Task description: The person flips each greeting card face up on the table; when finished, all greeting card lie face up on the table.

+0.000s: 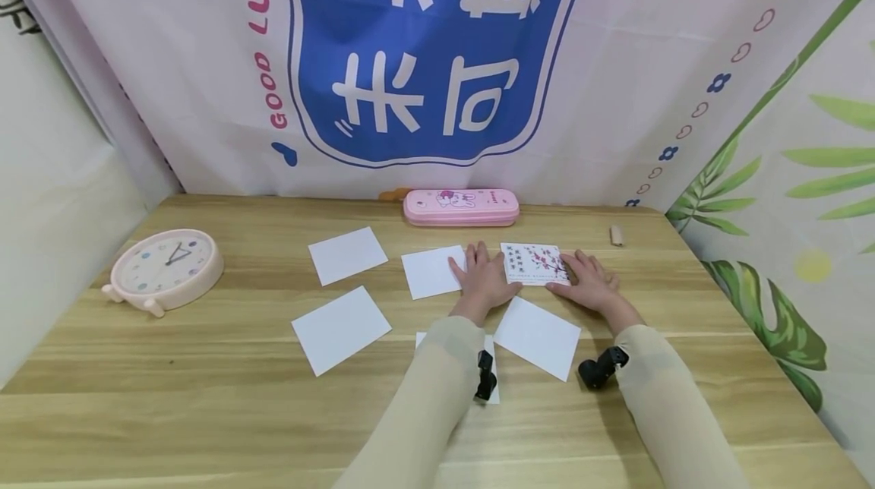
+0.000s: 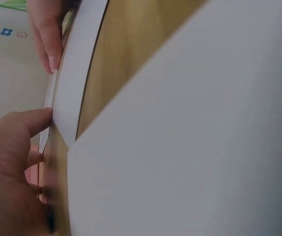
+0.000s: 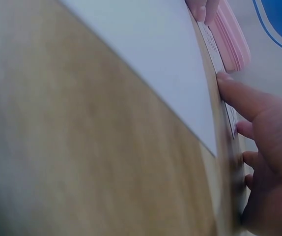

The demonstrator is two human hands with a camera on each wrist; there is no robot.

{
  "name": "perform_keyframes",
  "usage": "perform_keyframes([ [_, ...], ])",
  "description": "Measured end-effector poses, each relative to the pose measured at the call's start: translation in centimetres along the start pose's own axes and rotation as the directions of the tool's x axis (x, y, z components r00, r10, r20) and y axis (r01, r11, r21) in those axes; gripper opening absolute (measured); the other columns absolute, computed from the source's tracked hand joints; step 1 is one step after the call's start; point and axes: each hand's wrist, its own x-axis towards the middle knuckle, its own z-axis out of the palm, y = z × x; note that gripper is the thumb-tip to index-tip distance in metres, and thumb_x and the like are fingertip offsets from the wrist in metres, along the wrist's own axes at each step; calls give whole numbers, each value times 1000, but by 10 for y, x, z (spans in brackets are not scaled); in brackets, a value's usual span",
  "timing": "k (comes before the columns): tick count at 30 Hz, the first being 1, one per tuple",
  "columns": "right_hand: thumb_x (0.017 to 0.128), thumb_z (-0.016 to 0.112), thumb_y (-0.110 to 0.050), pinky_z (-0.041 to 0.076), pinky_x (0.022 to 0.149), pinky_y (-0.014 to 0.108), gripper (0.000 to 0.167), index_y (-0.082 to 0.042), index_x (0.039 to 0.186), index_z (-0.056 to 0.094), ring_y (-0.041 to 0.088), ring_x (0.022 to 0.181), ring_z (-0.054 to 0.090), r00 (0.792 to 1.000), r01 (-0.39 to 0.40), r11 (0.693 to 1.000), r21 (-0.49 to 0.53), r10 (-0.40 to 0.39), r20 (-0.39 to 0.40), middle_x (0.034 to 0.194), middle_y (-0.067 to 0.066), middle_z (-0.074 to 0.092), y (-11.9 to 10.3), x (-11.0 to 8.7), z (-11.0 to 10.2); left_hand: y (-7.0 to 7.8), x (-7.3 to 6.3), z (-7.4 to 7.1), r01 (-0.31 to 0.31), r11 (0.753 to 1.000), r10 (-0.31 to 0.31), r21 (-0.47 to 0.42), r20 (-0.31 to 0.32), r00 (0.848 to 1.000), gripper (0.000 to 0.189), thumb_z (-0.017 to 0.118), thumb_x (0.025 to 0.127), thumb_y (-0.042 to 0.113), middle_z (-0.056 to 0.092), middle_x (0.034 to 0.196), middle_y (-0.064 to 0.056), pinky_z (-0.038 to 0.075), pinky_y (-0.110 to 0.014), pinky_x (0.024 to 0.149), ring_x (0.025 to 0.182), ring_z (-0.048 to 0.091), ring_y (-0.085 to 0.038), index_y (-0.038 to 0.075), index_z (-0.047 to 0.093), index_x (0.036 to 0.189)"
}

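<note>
A printed card (image 1: 536, 265) with red blossoms and dark writing lies face up between the hands. My left hand (image 1: 481, 282) holds its left end between thumb and index finger, the other fingers spread over the edge of a white card (image 1: 427, 273). At the right end my right hand (image 1: 592, 284) holds it likewise, thumb at the near edge. Both wrist views show the printed card nearly edge-on, low at the table. Nearer me lies another white card (image 1: 538, 337). One more white card (image 1: 493, 371) is partly hidden under the left sleeve.
Two white cards, a far one (image 1: 347, 256) and a near one (image 1: 342, 329), lie to the left. Behind stands a pink pencil case (image 1: 461, 208). A pink clock (image 1: 167, 269) is at the table's left, a small beige object (image 1: 617, 235) at the back right.
</note>
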Motion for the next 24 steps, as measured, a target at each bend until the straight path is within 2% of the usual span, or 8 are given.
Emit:
perform_keyframes([
  [13,76,49,-57,-9,86,64,79,-10,135,26,44,123,-1,999,0,1000,25,1,-54,140,21,8,2,-1,3,-1,-1,2,-14,1000,14,-5,-24,1000,63,50,77,54,14,141,-12,-4,-60,92,128,2,-30,22,40,130],
  [24,77,52,-53,-10,87,63,76,-10,135,28,42,124,0,997,-1,997,76,7,-81,140,20,10,3,0,4,-1,-2,0,-19,1000,19,-15,-20,1000,61,47,80,53,12,141,-13,-4,-60,92,128,2,-31,24,36,132],
])
